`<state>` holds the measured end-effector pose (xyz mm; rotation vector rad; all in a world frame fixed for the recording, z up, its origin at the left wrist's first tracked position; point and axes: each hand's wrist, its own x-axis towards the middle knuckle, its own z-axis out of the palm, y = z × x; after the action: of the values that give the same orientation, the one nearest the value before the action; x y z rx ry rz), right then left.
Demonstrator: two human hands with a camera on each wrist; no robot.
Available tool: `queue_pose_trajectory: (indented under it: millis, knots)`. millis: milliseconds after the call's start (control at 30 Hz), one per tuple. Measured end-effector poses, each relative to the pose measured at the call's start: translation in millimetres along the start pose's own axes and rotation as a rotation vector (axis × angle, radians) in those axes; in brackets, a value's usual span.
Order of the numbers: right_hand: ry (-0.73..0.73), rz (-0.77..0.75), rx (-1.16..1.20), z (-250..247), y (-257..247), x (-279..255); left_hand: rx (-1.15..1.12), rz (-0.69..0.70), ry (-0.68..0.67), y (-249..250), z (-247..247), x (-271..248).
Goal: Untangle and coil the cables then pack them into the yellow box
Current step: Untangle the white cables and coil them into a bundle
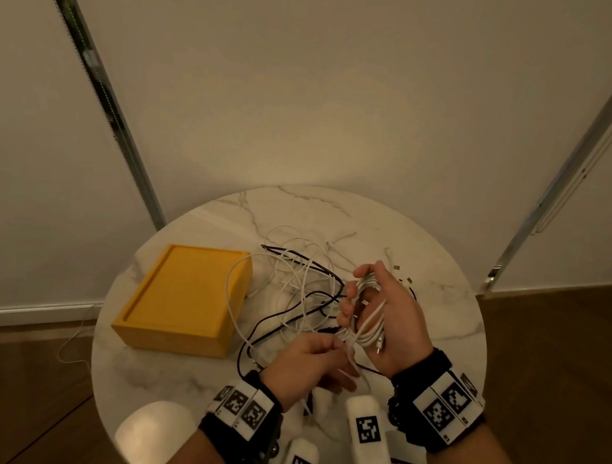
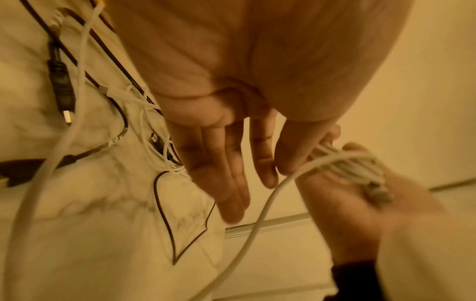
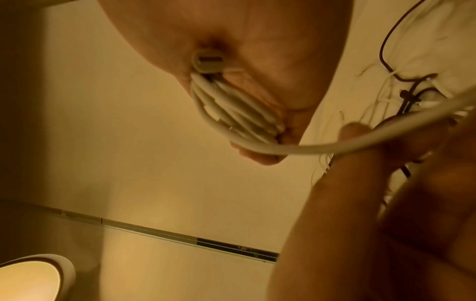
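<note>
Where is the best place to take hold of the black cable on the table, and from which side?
Probably the black cable is best pinched at the bare loop bowing toward the yellow box, coming from above on the box side. There it lies alone on the marble table; farther back, white cables cross it in the tangle. Both hands are busy with the white coil.

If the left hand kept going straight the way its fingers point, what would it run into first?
Probably the white cable coil held in the right hand. The left hand already pinches a strand leading to it, though depth is uncertain.
</note>
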<state>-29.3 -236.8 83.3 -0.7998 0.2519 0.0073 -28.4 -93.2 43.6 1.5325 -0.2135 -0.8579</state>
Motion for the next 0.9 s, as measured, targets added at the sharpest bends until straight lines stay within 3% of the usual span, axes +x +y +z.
queue_pose_trajectory:
  millis: [167, 300, 400, 533, 667, 767, 900]
  knots:
    - [-0.004, 0.018, 0.028, -1, -4, -1, -0.077, -0.095, -0.054, 9, 0, -5]
    - [-0.004, -0.003, -0.012, 1, -3, -1, -0.288, -0.034, -0.081, 13, 7, -6]
    - [-0.021, -0.005, 0.002, -1, -4, -1, -0.325, 0.016, -0.043, 9, 6, -2]
    - [-0.024, -0.021, 0.017, -4, -8, -1, -0.316, 0.172, 0.112, 5, 1, 2]
    - [0.019, -0.028, -0.040, -6, -9, -2, -0.193, 0.442, 0.341, 5, -8, 3]
    - [0.058, 0.000, -0.143, -7, -5, -4, -0.073, 0.593, 0.361, 12, -11, -2]
    - [0.059, 0.073, -0.247, -2, 3, -6, 0.142, 0.674, 0.368, 14, -18, -3]
